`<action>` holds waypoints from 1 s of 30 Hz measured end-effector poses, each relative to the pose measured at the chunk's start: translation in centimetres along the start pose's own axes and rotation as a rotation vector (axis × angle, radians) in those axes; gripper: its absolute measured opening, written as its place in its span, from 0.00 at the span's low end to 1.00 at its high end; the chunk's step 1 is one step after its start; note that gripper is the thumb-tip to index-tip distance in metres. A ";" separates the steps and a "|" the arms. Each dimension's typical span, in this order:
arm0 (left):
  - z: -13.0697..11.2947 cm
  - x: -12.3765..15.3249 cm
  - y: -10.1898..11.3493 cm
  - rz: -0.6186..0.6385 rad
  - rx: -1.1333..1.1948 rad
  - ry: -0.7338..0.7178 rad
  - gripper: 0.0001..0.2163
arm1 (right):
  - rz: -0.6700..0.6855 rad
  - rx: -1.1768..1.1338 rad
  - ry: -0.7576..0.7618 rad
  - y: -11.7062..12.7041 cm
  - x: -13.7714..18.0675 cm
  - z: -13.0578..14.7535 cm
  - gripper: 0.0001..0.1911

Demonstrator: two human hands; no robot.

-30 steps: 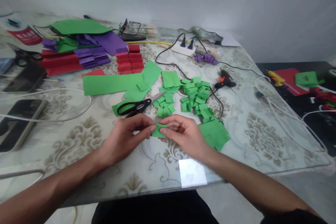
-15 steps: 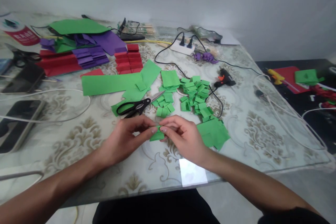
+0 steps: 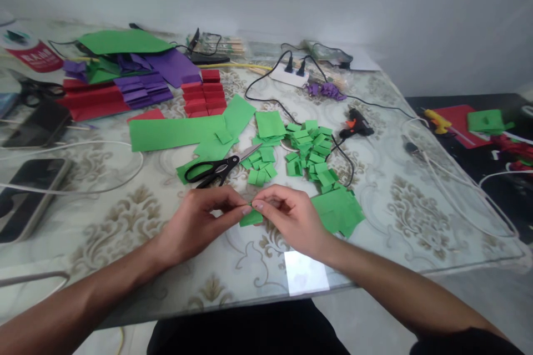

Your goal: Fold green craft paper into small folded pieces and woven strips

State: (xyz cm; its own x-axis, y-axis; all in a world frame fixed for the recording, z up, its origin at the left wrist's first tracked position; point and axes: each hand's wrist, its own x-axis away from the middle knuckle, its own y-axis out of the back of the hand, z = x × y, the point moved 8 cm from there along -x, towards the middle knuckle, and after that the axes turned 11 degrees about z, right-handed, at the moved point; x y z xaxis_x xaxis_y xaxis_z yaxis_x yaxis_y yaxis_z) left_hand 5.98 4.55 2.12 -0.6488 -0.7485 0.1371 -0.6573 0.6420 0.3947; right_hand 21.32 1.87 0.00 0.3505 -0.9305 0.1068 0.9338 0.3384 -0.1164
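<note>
Between my hands is a small piece of green paper (image 3: 250,218), its upper edge pinched and partly hidden by my fingertips. My left hand (image 3: 208,219) grips it from the left with thumb and forefinger. From the right, my right hand (image 3: 289,219) pinches the same edge, the two thumbs close together. Just beyond lie black-handled scissors (image 3: 220,169), their blades pointing toward a scatter of small green paper pieces (image 3: 261,165). A larger heap of folded green pieces (image 3: 312,147) sits to the right, with flat green sheets (image 3: 339,211) beside my right hand.
A black glue gun (image 3: 356,123) rests at the right, near a white power strip (image 3: 290,74) with black cords. Red folded paper (image 3: 204,94) and purple paper (image 3: 144,90) lie behind. A phone (image 3: 31,197) and white cable are at the left.
The pinched upper part of the green paper shows less now, tucked between my fingertips. Its lower part has shifted slightly down and right. Both hands stay nearly in place.
</note>
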 end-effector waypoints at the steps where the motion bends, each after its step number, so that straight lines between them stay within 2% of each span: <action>1: 0.0 0.0 0.0 0.006 0.001 0.000 0.10 | 0.002 -0.016 -0.005 0.0 0.0 -0.1 0.13; 9: 0.0 0.0 -0.1 0.020 -0.019 -0.004 0.10 | 0.026 -0.147 -0.060 -0.4 -0.1 -0.6 0.16; 22: -0.2 0.2 1.2 -0.028 -0.022 -0.019 0.07 | -0.070 -0.024 0.011 0.5 0.0 0.3 0.15; 27: -0.2 0.1 1.1 0.021 0.070 -0.033 0.08 | -0.083 0.022 0.026 0.6 0.2 0.4 0.14; 30: -0.1 0.0 1.0 0.036 0.145 -0.024 0.07 | -0.086 -0.026 0.010 0.6 0.1 0.3 0.15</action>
State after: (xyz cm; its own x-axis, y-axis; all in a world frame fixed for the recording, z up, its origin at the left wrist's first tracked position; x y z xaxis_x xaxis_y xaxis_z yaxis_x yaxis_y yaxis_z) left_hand 5.36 5.18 2.60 -0.6807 -0.7216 0.1262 -0.6809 0.6867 0.2547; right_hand 21.92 2.02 0.26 0.2680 -0.9574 0.1076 0.9583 0.2534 -0.1323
